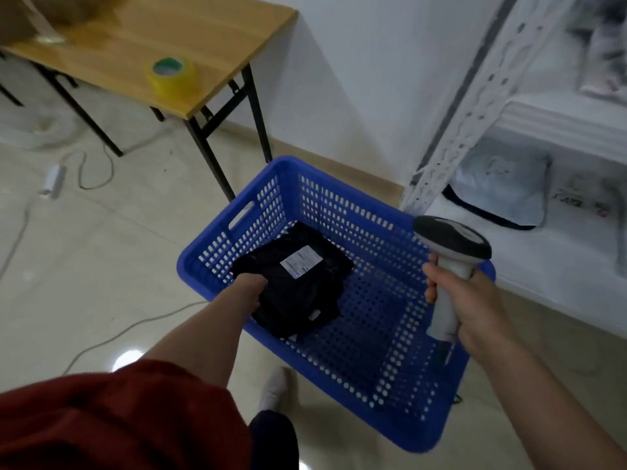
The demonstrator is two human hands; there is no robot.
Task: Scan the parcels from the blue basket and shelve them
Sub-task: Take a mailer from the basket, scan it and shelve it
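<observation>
A blue perforated basket (383, 374) stands on the floor in front of me. Inside it, at the left, lies a black parcel (298, 283) with a white label facing up. My left hand (249, 291) reaches over the basket's left rim and takes hold of the parcel's left edge; its fingers are hidden under the black wrap. My right hand (471, 307) grips the grey handle of a barcode scanner (451, 256) above the basket's right side, the scanner's dark head pointing up and away.
White metal shelving (529, 110) stands at the right, with a silvery bagged parcel (498, 188) on its low shelf. A wooden folding table (176, 49) with a yellow tape roll (171, 78) stands behind the basket. Cables and a power adapter lie on the tiled floor at left.
</observation>
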